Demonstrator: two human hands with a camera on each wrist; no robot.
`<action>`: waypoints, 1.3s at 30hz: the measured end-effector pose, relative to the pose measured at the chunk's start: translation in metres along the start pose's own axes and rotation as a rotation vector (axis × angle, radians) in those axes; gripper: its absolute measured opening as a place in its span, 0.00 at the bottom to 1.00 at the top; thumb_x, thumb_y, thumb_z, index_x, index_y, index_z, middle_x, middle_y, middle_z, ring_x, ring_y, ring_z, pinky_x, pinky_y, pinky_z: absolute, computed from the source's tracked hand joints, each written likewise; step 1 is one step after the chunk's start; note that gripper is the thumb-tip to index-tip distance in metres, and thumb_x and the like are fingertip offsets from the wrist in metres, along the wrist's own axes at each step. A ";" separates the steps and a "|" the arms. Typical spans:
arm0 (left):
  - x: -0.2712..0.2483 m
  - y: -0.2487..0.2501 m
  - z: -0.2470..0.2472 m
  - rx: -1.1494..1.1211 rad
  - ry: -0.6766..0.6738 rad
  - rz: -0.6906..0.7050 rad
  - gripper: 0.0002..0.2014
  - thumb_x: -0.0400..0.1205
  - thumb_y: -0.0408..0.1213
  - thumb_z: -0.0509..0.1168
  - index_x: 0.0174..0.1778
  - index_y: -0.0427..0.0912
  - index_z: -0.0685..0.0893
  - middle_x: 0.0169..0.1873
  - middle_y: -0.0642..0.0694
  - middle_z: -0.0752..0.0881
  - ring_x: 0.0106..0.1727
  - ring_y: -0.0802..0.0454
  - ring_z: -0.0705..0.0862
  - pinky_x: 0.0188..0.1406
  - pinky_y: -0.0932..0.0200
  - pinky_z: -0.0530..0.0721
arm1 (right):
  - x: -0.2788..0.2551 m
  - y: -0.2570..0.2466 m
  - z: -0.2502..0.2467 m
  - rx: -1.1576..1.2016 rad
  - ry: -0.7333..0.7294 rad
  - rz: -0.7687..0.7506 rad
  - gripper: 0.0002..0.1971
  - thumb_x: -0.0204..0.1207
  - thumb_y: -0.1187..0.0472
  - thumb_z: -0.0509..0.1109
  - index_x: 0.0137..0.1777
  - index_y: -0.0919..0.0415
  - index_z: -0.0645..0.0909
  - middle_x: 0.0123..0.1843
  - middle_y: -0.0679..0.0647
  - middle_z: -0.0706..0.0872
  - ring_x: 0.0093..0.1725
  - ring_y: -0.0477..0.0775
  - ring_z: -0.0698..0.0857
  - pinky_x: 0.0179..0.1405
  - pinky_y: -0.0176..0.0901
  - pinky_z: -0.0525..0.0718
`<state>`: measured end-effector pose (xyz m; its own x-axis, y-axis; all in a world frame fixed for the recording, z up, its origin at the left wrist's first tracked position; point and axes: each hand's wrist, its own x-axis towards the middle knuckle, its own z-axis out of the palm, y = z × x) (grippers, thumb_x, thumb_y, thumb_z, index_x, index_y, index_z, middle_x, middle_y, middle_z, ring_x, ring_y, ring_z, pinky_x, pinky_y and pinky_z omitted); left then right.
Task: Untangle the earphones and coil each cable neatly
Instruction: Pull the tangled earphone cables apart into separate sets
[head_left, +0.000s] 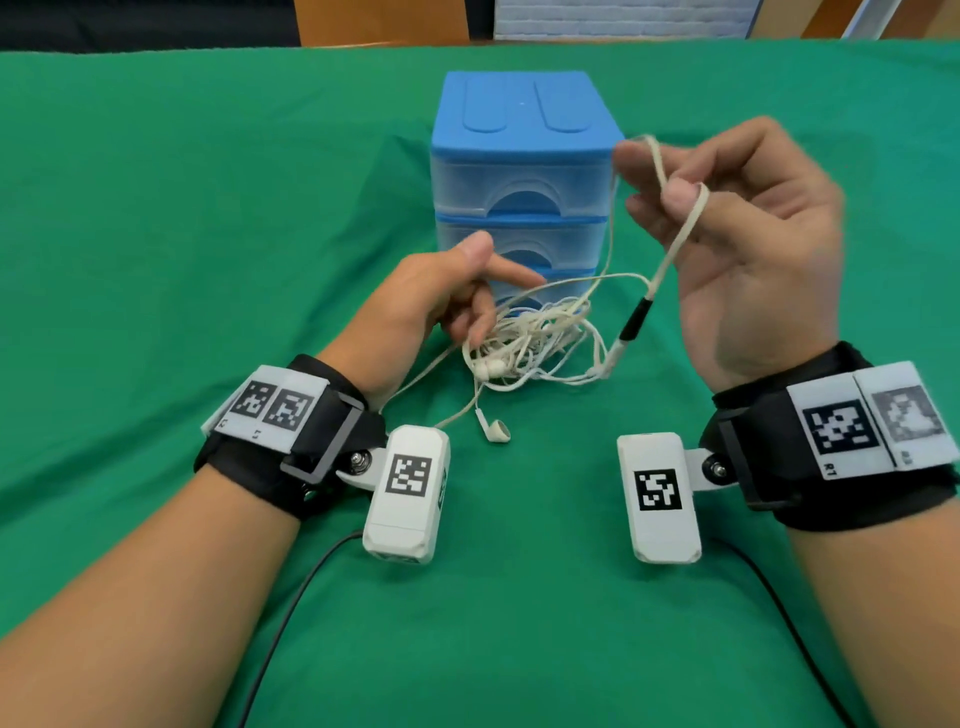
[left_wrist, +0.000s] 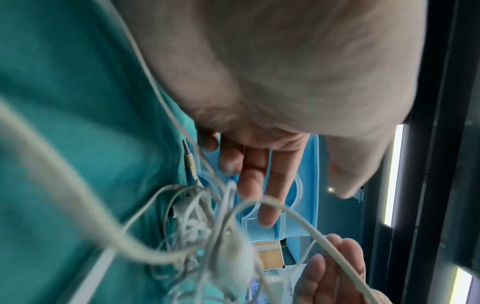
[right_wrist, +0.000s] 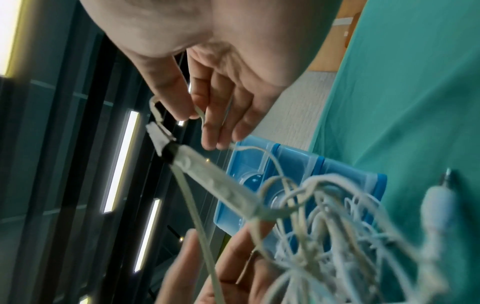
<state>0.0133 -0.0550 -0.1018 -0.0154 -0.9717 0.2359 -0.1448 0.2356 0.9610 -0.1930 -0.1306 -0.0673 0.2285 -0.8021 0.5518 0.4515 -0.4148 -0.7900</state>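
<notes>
Green cloth (head_left: 156, 234) covers the tabletop, and a blue drawer unit (head_left: 519, 150) with clear drawers stands upright right behind the action, directly beyond both hands. In front of it, between the hands, sits the tangle of white earphones (head_left: 535, 338), a loose knot of thin cable with one earbud (head_left: 496, 428) lying free on the cloth just below the bundle. The right hand (head_left: 748, 249) is raised, palm toward the camera, with the thumb pressing a strand of cable (head_left: 680, 234) against the fingers (head_left: 649, 161), a pinch with the cable looped over the fingertip; the inline remote (head_left: 631, 327) with its dark band dangles beneath. The left hand (head_left: 441, 296) sits low beside the knot, thumb up, fingers (head_left: 514, 273) partly extended and loosely bent toward the strands; whether they actually grip any cable, I cannot tell. In the left wrist view an audio plug (left_wrist: 189, 160) lies on the cloth near the drawer unit. Both wrist views are blurred, and the knot's crossings are too dense to trace.
</notes>
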 end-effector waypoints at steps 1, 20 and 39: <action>0.001 0.000 -0.001 0.033 0.029 0.012 0.28 0.84 0.54 0.55 0.59 0.35 0.90 0.29 0.41 0.80 0.32 0.42 0.67 0.37 0.44 0.63 | -0.002 -0.001 0.000 0.051 -0.038 0.069 0.07 0.72 0.76 0.64 0.41 0.64 0.76 0.48 0.67 0.91 0.61 0.70 0.88 0.61 0.56 0.83; -0.002 0.012 0.015 0.069 -0.195 0.030 0.05 0.82 0.31 0.68 0.52 0.36 0.86 0.44 0.43 0.86 0.45 0.51 0.81 0.50 0.60 0.80 | -0.008 -0.013 0.007 0.399 -0.387 0.269 0.05 0.59 0.65 0.55 0.35 0.63 0.70 0.39 0.67 0.84 0.67 0.79 0.81 0.69 0.62 0.77; -0.001 0.011 0.016 0.200 -0.045 0.015 0.11 0.88 0.38 0.65 0.51 0.40 0.93 0.27 0.50 0.79 0.27 0.62 0.72 0.30 0.67 0.69 | -0.007 -0.003 0.017 -0.210 -0.306 0.294 0.07 0.77 0.63 0.75 0.51 0.61 0.81 0.22 0.47 0.77 0.17 0.47 0.72 0.20 0.45 0.63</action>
<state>-0.0045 -0.0517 -0.0942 -0.0631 -0.9689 0.2392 -0.3382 0.2463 0.9083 -0.1810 -0.1164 -0.0641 0.5786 -0.7480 0.3252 0.1526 -0.2924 -0.9440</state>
